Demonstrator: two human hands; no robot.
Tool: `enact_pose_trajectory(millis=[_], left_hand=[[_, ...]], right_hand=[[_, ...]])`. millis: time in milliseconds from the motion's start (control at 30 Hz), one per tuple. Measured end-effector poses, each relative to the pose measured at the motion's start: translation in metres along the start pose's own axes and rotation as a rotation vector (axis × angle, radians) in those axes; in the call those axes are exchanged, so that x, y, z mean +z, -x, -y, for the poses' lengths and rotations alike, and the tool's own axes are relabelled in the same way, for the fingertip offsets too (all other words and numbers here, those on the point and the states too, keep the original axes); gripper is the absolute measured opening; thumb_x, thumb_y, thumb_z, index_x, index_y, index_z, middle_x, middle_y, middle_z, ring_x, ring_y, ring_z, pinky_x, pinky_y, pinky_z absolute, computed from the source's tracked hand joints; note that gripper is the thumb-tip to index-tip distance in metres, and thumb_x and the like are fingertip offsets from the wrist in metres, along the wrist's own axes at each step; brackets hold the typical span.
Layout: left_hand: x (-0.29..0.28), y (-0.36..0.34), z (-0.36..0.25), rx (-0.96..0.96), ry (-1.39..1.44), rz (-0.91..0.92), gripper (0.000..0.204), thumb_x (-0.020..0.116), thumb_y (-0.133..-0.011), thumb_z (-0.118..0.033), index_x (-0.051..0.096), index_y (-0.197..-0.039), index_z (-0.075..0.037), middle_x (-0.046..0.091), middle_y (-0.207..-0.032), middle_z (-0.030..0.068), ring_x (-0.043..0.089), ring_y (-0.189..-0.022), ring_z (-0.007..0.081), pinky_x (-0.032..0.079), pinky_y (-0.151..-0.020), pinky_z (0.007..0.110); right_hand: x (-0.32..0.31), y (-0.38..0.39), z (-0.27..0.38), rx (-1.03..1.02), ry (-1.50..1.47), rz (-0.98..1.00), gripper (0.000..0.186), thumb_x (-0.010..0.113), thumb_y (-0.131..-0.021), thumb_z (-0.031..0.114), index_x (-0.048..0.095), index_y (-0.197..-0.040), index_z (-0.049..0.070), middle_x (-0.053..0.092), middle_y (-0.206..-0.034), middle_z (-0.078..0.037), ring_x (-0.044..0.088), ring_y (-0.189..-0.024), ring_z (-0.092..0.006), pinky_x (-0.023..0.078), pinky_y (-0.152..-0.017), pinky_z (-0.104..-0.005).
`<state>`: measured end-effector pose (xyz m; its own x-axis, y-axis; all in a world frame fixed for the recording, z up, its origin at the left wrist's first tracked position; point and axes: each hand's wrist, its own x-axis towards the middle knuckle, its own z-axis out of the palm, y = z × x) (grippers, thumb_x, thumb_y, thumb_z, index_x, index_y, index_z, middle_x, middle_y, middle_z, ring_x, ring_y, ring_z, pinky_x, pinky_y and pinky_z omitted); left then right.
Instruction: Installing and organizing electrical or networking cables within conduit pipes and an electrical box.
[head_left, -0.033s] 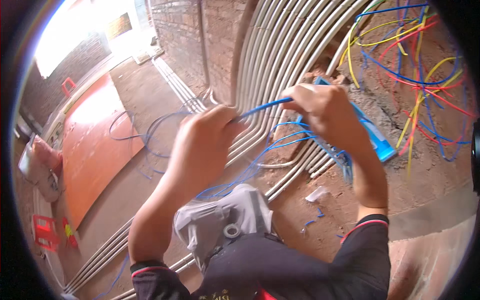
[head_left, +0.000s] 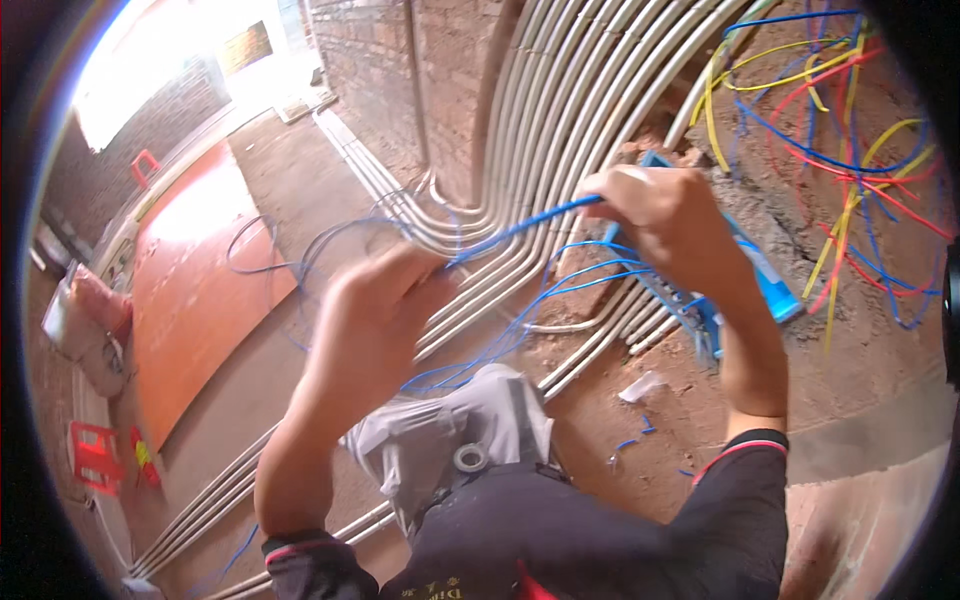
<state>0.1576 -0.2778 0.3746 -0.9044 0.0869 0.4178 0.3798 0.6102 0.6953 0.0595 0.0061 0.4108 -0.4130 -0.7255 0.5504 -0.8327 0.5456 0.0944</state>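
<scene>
A blue electrical wire (head_left: 525,226) runs between my two raised hands, slanting up to the right. My right hand (head_left: 668,228) is closed in a pinch on its upper end. Lower and to the left, my left hand (head_left: 375,305), a little blurred by motion, is closed round the other part of it. Beneath my right hand lies a long blue electrical box (head_left: 768,285), partly hidden by the hand and forearm. Several thinner-looking blue wires (head_left: 590,268) come out of the box's left side and loop down past my knee.
Rows of pale conduits (head_left: 545,110) climb the brick wall (head_left: 365,70). Tangled coloured wires (head_left: 850,180) hang at the right. An orange-brown board (head_left: 205,290) lies at the left, near a red plastic stool (head_left: 95,457). A tape roll (head_left: 470,458) rests on my lap.
My left hand has moved left and down, so a longer stretch of blue wire shows between the hands. The right hand keeps its pinch; the whole view has shifted slightly.
</scene>
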Motion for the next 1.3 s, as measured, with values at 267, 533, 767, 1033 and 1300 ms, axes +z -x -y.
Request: enact_pose_trajectory(millis=[267, 533, 767, 1033, 1300], left_hand=[[-0.154, 0.312, 0.133, -0.694, -0.179, -0.146, 0.008, 0.07, -0.084, -0.004, 0.07, -0.086, 0.003, 0.061, -0.068, 0.0042, 0.054, -0.063, 0.01, 0.042, -0.057, 0.027], [-0.04, 0.172, 0.126, -0.149, -0.011, -0.392, 0.016, 0.069, -0.091, -0.013, 0.072, -0.092, 0.003, 0.061, -0.072, 0.0087, 0.055, -0.065, 0.0145, 0.044, -0.06, 0.033], [0.159, -0.064, -0.05, 0.335, 0.229, -0.359, 0.033, 0.067, -0.081, -0.006, 0.062, -0.113, 0.0, 0.069, -0.085, 0.0189, 0.07, -0.084, 0.0394, 0.055, -0.071, 0.043], [0.08, 0.038, 0.102, 0.016, 0.484, -0.062, 0.019, 0.07, -0.096, -0.022, 0.064, -0.097, -0.004, 0.062, -0.075, 0.0158, 0.069, -0.076, 0.0234, 0.049, -0.066, 0.04], [0.052, 0.01, 0.016, 0.194, -0.095, -0.139, 0.024, 0.066, -0.094, -0.022, 0.056, -0.085, -0.003, 0.064, -0.08, 0.019, 0.066, -0.081, 0.0419, 0.05, -0.068, 0.051]], right_hand=[[0.035, 0.053, -0.056, 0.1, -0.137, 0.03, 0.011, 0.067, -0.09, 0.002, 0.064, -0.101, 0.002, 0.065, -0.083, -0.018, 0.066, -0.076, -0.0397, 0.049, -0.064, -0.0417], [0.063, 0.084, -0.099, 0.338, -0.157, -0.171, 0.018, 0.061, -0.102, 0.018, 0.061, -0.102, 0.0, 0.064, -0.079, -0.014, 0.064, -0.069, -0.0303, 0.047, -0.063, -0.0398], [0.069, 0.112, -0.162, 0.872, -0.861, -0.692, 0.026, 0.061, -0.103, 0.032, 0.062, -0.112, 0.007, 0.049, -0.079, 0.006, 0.042, -0.069, -0.0039, 0.034, -0.062, -0.0229], [0.032, 0.132, -0.136, 0.526, -0.35, -0.511, 0.014, 0.062, -0.102, 0.015, 0.061, -0.109, 0.002, 0.054, -0.095, 0.002, 0.051, -0.085, -0.0109, 0.043, -0.079, -0.026], [0.029, 0.084, -0.039, 0.254, -0.503, -0.44, 0.04, 0.078, -0.088, 0.006, 0.06, -0.123, 0.004, 0.057, -0.081, 0.0, 0.051, -0.074, -0.0107, 0.042, -0.071, -0.0257]])
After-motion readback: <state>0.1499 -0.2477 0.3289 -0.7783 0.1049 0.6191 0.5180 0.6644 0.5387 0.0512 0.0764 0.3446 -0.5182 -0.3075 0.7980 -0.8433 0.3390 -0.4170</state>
